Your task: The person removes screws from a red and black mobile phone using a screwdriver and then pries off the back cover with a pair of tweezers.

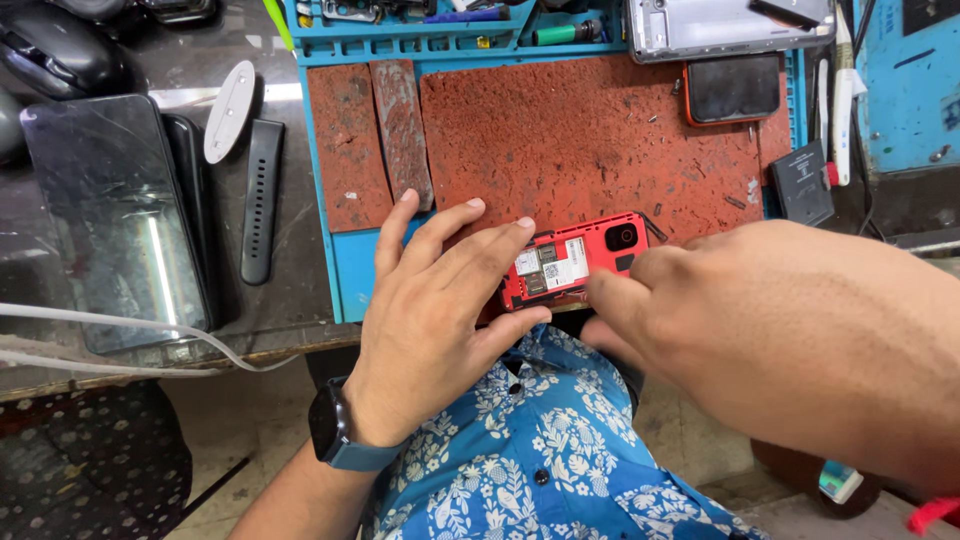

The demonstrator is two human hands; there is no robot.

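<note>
Closest to us is our right hand (790,330), filling the lower right of the view; its fingers curl loosely down and its fingertips (605,290) press on the open back of the small red phone (575,265), pinning it rather than wrapping around it. Our left hand (435,310), a dark watch (335,430) on its wrist, lies flat with the fingers spread and extended, the fingertips resting against the phone's left end and steadying it. We take the phone as our landmark: it lies with its back cover off on the near edge of the red work mat (590,140), camera end to the right.

Far to the left of the phone a large dark tablet (115,215) lies on the grey bench. The blue tray (350,270) frames the mat on which the phone sits. Beyond the phone to the upper right, a silver phone shell (720,25) rests at the far edge, and just below that shell lies a black phone in an orange case (732,88). Right of the phone sits a small black battery (800,182). Left of the phone, between it and the tablet, lie a black watch strap (260,200) and a white oval piece (230,110).
</note>
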